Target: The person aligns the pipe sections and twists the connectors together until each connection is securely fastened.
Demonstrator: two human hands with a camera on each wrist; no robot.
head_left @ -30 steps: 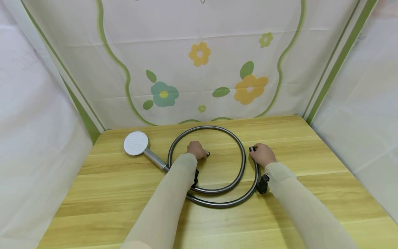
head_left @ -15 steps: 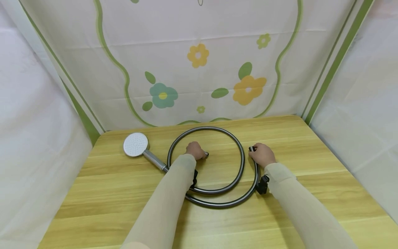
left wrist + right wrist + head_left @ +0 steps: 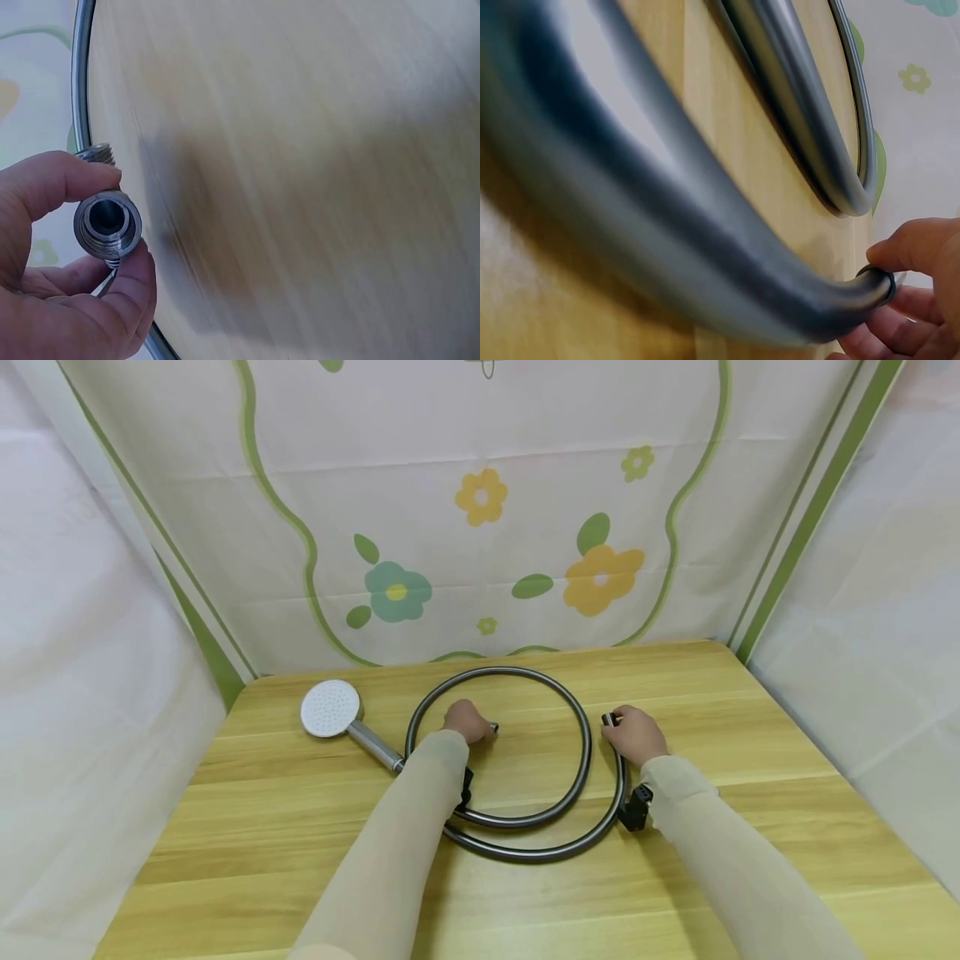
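Inside the hose loop, my left hand (image 3: 465, 721) pinches a metal threaded fitting (image 3: 84, 235) between thumb and fingers. In the left wrist view its round threaded opening faces the camera, and further threaded ends show above and below it. A dark metallic shower hose (image 3: 510, 670) lies coiled on the table. At the hose's right end, my right hand (image 3: 636, 735) grips the hose end (image 3: 609, 719) between thumb and fingers. The shower head (image 3: 330, 708), white-faced with a grey handle, lies at the left, its handle meeting the hose. My left forearm hides part of the coil.
The wood-grain table (image 3: 750, 727) runs back to a white curtain (image 3: 442, 435) printed with flowers. White fabric walls stand at left and right. A black wrist mount (image 3: 636, 808) on my right wrist sits close beside the hose.
My left hand has shifted slightly left with the fitting. My right hand stays at the hose end. The shower head and coil lie as before.
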